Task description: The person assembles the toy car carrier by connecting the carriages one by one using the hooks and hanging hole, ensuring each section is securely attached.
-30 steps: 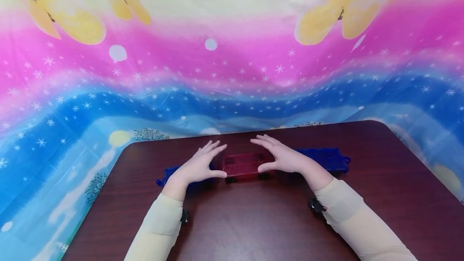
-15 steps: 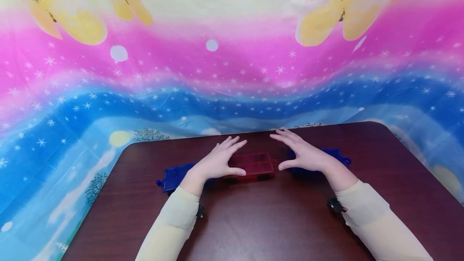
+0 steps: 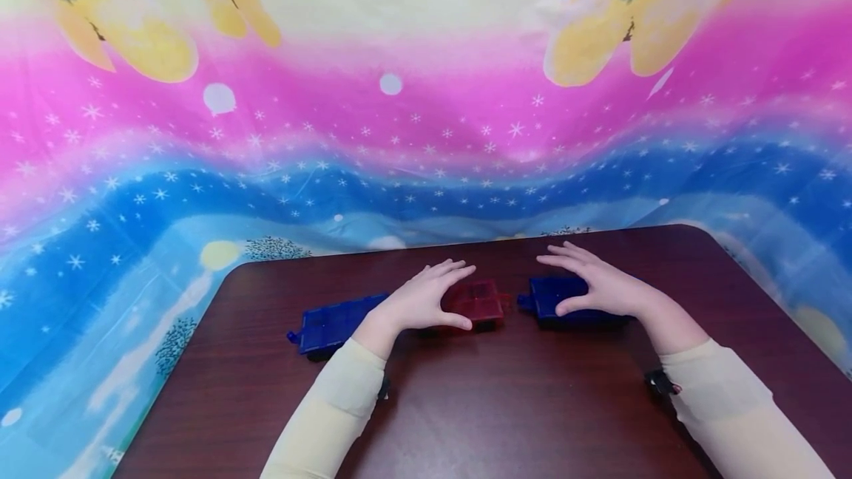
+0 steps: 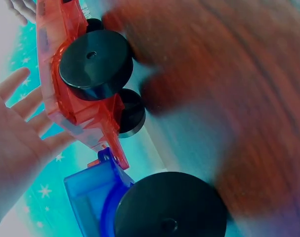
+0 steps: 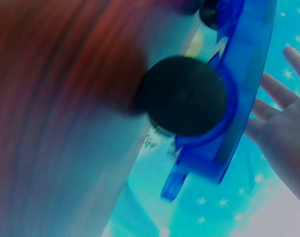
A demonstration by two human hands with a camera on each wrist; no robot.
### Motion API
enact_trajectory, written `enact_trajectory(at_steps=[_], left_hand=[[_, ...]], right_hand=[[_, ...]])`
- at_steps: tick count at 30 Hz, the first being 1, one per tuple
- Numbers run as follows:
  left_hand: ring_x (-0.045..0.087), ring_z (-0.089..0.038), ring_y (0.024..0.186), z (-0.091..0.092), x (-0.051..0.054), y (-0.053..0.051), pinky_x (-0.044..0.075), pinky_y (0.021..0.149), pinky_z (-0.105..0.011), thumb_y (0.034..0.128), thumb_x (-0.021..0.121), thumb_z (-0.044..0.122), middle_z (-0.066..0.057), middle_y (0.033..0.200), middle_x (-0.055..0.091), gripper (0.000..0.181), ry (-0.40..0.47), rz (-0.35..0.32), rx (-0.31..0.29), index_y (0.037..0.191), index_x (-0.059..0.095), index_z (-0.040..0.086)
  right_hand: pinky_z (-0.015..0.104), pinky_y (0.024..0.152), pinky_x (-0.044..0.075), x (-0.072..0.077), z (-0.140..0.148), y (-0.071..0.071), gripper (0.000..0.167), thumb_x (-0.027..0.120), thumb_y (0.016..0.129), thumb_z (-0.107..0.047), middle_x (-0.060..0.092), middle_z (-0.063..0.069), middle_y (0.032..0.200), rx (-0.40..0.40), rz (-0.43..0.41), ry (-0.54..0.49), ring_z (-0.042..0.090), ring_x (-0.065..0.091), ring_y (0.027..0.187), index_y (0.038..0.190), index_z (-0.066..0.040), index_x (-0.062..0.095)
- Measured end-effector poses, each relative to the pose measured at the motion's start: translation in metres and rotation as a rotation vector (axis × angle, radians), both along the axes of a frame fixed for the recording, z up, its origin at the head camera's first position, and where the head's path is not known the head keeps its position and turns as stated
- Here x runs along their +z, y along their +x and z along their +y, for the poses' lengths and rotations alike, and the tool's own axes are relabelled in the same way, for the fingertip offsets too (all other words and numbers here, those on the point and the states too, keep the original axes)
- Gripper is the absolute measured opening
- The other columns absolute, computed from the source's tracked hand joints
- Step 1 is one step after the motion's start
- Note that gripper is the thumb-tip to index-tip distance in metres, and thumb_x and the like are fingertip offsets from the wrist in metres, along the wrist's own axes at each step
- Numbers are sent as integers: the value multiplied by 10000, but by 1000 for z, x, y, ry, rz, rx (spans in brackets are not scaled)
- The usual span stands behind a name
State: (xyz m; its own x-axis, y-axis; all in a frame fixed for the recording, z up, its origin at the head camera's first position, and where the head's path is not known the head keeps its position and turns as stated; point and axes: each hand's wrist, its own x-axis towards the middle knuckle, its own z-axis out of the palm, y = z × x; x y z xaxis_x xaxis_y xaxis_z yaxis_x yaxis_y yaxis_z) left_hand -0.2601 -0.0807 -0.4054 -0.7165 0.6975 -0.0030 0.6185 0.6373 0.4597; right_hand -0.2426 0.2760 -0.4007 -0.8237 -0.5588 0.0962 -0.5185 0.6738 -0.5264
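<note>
Three translucent plastic toy wagons with black wheels stand in a row on the dark wooden table. My left hand is held over the red wagon, fingers spread and thumb apart. Left of it sits one blue wagon; the left wrist view shows the red wagon's end meeting the blue coupling ring. Over the other blue wagon, on the right, my right hand spreads its fingers and hides part of it. A small gap separates this wagon from the red one. Neither hand grips anything.
A printed cloth with snowflakes hangs behind the table and around its sides. The table's back edge runs just beyond the wagons. A small black camera sits at my right wrist.
Both hands have shifted to the right, the left from the left blue wagon to the red one, the right from the red wagon to the right blue one. The wagons show no clear movement.
</note>
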Motion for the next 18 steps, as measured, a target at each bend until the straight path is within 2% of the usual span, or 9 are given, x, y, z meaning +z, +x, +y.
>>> enact_trajectory(at_steps=[7, 13, 18], left_hand=[[287, -283, 1539, 0, -2, 2, 304, 1209, -519, 848, 828, 497, -77, 1672, 327, 944, -26, -28, -1, 1623, 382, 192], [352, -272, 1508, 1, -5, 1, 325, 1206, -473, 868, 829, 464, -71, 1637, 391, 848, -79, 16, -32, 1580, 466, 181], [380, -273, 1492, 2, -6, 1, 334, 1201, -459, 883, 827, 431, -73, 1617, 422, 771, -105, 34, -45, 1544, 521, 177]], right_hand=[[765, 1082, 286, -4, 11, 1, 849, 858, 837, -389, 383, 308, 1569, -22, -17, 43, 578, 232, 1464, 1509, -19, 495], [753, 1074, 311, -7, 13, 0, 785, 850, 848, -379, 434, 322, 1528, 14, -23, 47, 582, 279, 1441, 1461, 7, 547], [694, 1042, 400, -8, 14, 0, 716, 847, 856, -362, 530, 298, 1442, 26, -9, 66, 541, 441, 1357, 1412, 11, 593]])
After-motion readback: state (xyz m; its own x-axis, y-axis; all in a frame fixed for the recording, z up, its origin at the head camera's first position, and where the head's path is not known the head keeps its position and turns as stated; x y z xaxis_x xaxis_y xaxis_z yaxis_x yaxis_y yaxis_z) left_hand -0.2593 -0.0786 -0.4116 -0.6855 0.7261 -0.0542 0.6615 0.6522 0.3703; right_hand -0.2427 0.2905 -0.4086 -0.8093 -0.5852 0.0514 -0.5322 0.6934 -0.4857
